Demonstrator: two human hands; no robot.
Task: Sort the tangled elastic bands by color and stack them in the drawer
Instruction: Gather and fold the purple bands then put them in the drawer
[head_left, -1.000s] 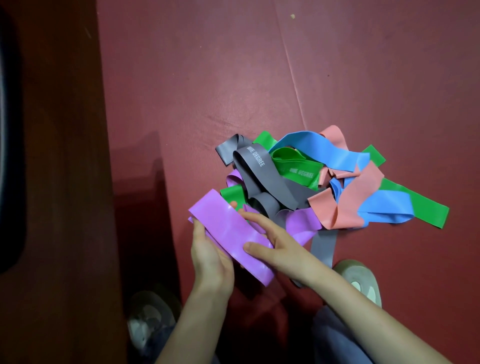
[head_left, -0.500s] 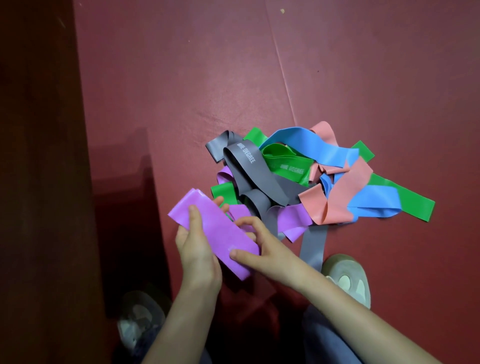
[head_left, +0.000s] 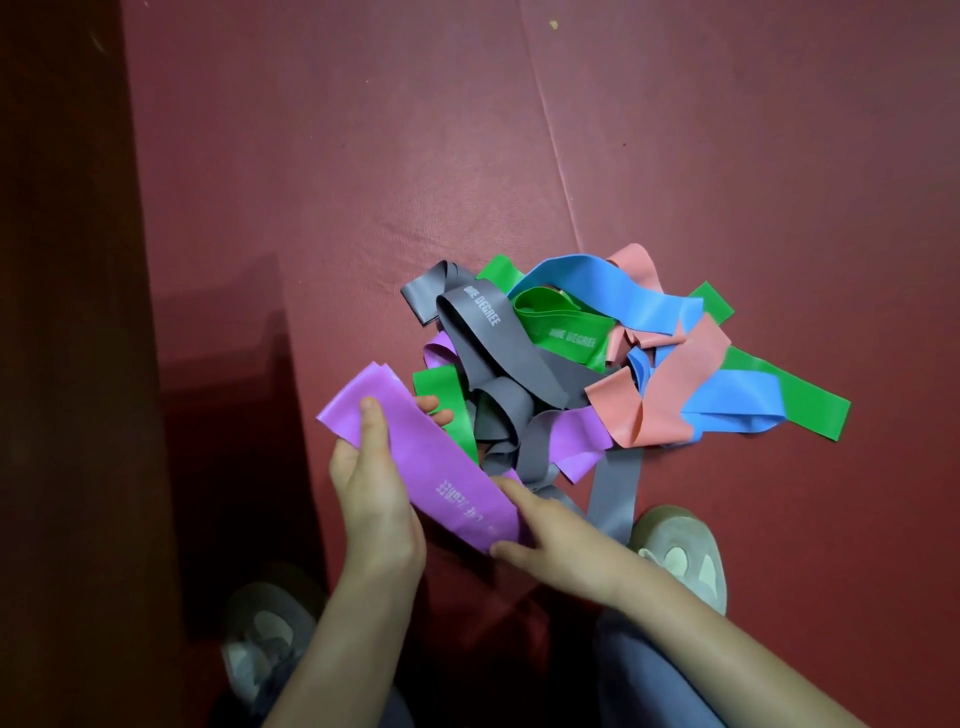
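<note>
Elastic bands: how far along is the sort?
Early. Done: nothing visibly stacked, and no drawer is in view. In hand: one purple band, flattened, held by the left hand and right hand. Left: the pile on the red floor remains tangled, with grey, green, blue, pink and more purple bands to separate.

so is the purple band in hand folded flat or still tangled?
Flat. The purple band lies smooth, layers doubled at its far end, between left hand and right hand, clear of the pile.

Red mat (head_left: 675, 156) on the floor.
A tangled pile of bands (head_left: 597, 358) and two shoes (head_left: 680, 551) rest on it.
</note>
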